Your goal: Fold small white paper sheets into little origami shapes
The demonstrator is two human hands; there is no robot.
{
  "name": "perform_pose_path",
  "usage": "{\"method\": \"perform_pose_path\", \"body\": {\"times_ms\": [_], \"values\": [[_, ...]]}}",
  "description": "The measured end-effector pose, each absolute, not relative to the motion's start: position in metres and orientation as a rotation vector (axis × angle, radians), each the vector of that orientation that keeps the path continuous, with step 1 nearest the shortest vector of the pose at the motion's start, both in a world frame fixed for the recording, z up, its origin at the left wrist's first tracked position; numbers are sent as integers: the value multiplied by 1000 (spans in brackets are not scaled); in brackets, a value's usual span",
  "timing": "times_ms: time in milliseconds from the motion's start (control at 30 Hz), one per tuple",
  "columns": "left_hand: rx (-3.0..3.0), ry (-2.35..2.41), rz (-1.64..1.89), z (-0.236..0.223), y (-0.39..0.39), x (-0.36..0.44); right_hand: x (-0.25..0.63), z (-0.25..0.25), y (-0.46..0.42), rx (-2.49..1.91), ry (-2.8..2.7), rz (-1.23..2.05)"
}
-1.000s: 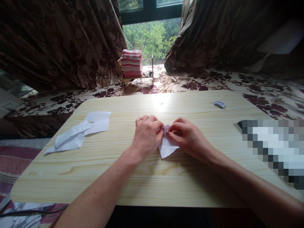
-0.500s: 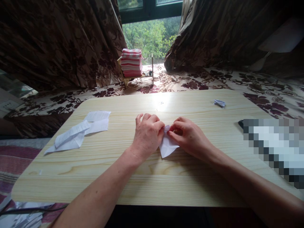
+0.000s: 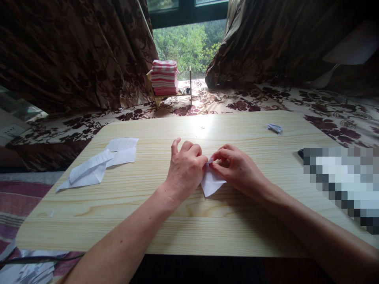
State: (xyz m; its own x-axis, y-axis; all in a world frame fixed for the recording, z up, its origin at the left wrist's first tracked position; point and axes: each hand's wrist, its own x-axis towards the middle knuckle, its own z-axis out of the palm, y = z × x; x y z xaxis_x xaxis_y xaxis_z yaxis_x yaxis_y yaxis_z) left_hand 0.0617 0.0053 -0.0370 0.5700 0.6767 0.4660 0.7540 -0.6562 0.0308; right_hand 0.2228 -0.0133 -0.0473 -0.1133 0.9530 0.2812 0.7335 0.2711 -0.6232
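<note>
As I pinched the folded white paper (image 3: 213, 184) near the middle of the pale wooden table (image 3: 118, 223), the fingers of my left hand (image 3: 186, 169) and right hand (image 3: 238, 167) closed narrowly on its upper end, partly hiding the creases. Loose paper sheets (image 3: 87, 170) lay to the left, and a small folded piece (image 3: 274, 128) sat near the far right corner. Beyond the table, a wooden stand (image 3: 191, 85) held stacked pink-and-white cloths (image 3: 164, 79) and small dark items (image 3: 187, 90) too small to identify. Pixelation masked an object (image 3: 346, 173) at right; the frame cut off paper strips (image 3: 34, 272) at lower left.
</note>
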Motion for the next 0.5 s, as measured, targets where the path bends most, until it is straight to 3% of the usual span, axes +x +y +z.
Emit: {"method": "perform_pose_path", "body": {"times_ms": [500], "values": [[-2653, -1163, -618, -35, 3, 62, 225, -47, -18, -1278, -2231, -85]]}}
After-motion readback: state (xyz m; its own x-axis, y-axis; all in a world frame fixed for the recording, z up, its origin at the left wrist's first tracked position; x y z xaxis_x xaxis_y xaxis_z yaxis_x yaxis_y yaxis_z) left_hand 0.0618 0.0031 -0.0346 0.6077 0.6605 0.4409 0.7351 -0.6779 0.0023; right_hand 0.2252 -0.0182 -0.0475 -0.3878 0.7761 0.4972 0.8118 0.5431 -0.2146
